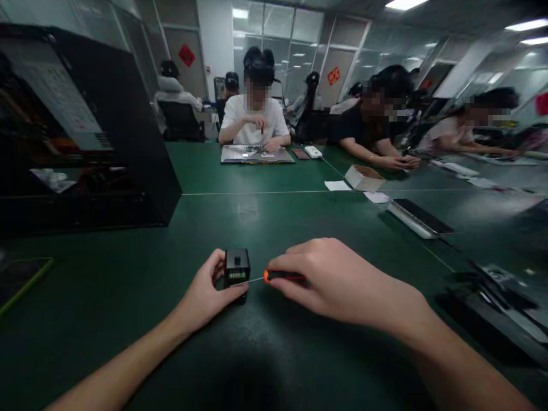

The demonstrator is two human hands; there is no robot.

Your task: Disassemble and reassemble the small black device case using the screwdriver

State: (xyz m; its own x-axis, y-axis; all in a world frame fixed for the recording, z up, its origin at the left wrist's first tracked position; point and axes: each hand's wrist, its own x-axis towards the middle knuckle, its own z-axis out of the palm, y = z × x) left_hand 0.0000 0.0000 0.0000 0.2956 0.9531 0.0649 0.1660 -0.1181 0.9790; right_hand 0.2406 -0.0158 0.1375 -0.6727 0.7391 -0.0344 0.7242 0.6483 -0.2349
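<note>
Gripping a small black box (237, 260) from its left side, the left hand (208, 297) is curling its fingers behind the box and laying its thumb across the lower front. The box is sitting at the fingertip end of this hand, to the left of the right hand (327, 279), and is exposing a green strip (237, 275) above the thumb. The right hand is closing around the dark handle of a screwdriver (266, 277) with an orange collar. The thin shaft is pointing left, its far end lying at the box front just above the left thumb; contact between tip and box is too small to confirm. Both hands are working over the green counter (278, 214). A large black case (148, 142) is standing to the left, well apart from the box. Opposite, a person in a white shirt (235, 111) is leaning over a flat panel (231, 155).
</note>
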